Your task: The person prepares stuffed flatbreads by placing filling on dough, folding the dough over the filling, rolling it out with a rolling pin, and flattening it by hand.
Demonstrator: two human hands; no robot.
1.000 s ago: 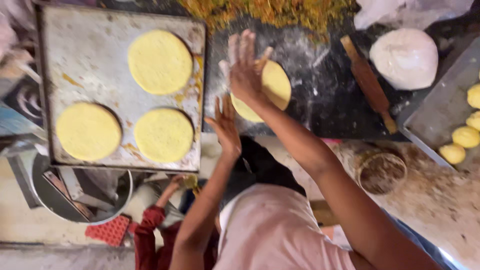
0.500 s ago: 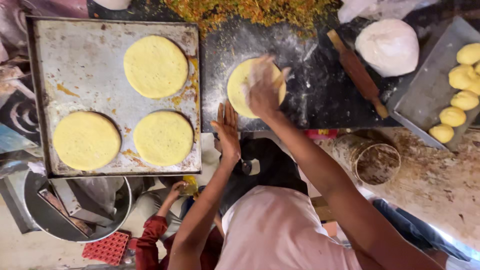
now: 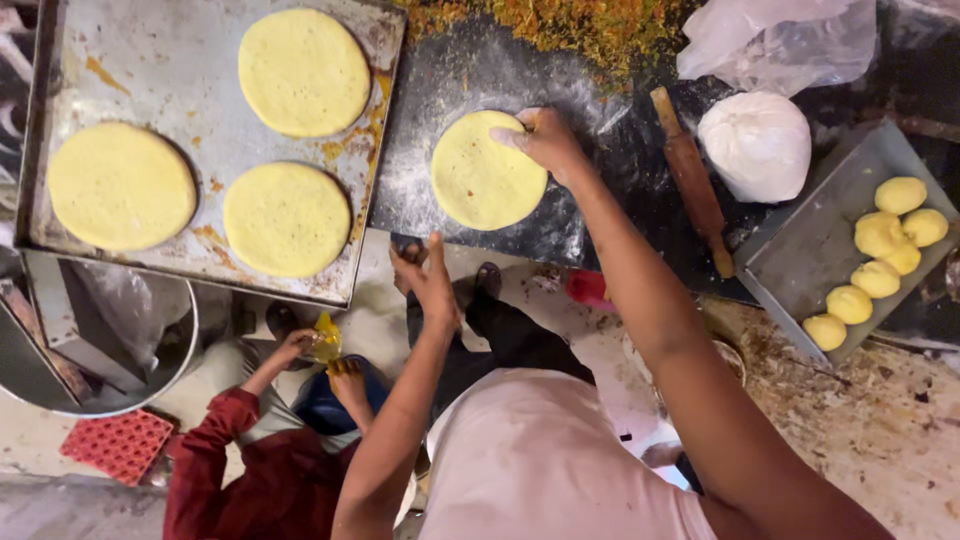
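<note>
A flat round yellow dough disc lies on the floured dark counter. My right hand rests at the disc's far right edge, fingers curled onto the rim. My left hand hovers at the counter's near edge, holding nothing, with its fingers stretched out. Left of the disc, a metal tray carries three more yellow discs: one at the back, one on the left and one at the front.
A wooden rolling pin and a white tied bag lie to the right. A grey tray holds several yellow dough balls. Orange-yellow crumbs are heaped at the back. Below crouches another person in a red sleeve, beside a round metal tub.
My right hand has shifted from pressing flat on the middle of the disc to its far right edge, fingers curling in. My left hand has stayed at the counter's edge.
</note>
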